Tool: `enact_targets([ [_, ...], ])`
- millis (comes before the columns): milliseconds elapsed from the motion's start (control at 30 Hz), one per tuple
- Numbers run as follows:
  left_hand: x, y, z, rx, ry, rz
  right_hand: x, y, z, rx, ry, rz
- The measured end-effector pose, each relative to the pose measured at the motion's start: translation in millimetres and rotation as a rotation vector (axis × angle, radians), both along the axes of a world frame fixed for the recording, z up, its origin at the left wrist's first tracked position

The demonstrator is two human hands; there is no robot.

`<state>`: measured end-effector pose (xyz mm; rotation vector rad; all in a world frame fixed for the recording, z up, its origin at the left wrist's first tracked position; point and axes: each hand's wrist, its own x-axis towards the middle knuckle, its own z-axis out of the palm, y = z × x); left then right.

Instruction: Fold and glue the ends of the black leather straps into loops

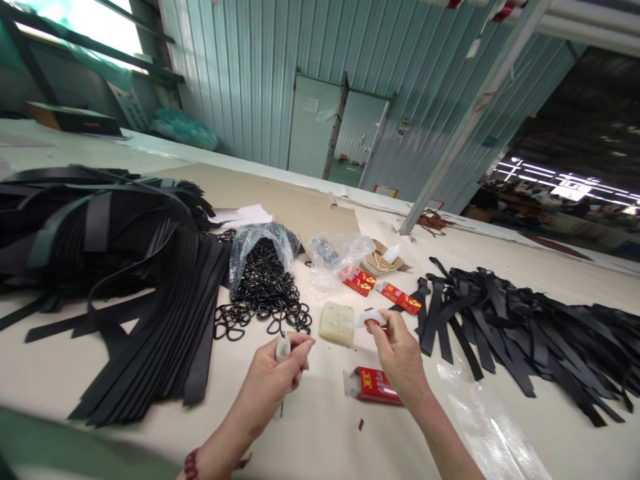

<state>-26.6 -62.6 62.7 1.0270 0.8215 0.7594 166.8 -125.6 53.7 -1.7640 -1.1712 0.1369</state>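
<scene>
Blue-green corrugated wall [240,87] behind a long pale table [320,437], bright window [107,27] at upper left.

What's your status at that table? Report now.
Left hand gripping small white object. Right hand holding white bottle by pale block. Red box near right wrist.

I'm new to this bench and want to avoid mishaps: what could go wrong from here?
The right hand holds a small white bottle tipped sideways by the pale block; if it is uncapped, which I can't tell, its contents might drip. The loose black rings lie just beyond the left hand, which grips a slim white item, so a bump could scatter them.
</scene>
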Motion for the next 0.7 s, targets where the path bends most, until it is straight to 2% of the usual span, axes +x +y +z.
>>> enact_targets([
  [300,0,1,-3.1,-0.02,0.005,0.012,1,-1,-2.8,-0.014,0.169,-0.031],
  [533,0,-2,-2.4,-0.032,0.018,0.02,5,2,-4.1,0.025,0.4,-0.077],
  [700,1,-1,-4.7,-0.035,0.011,0.016,13,3,-13.2,0.065,0.579,-0.128],
])
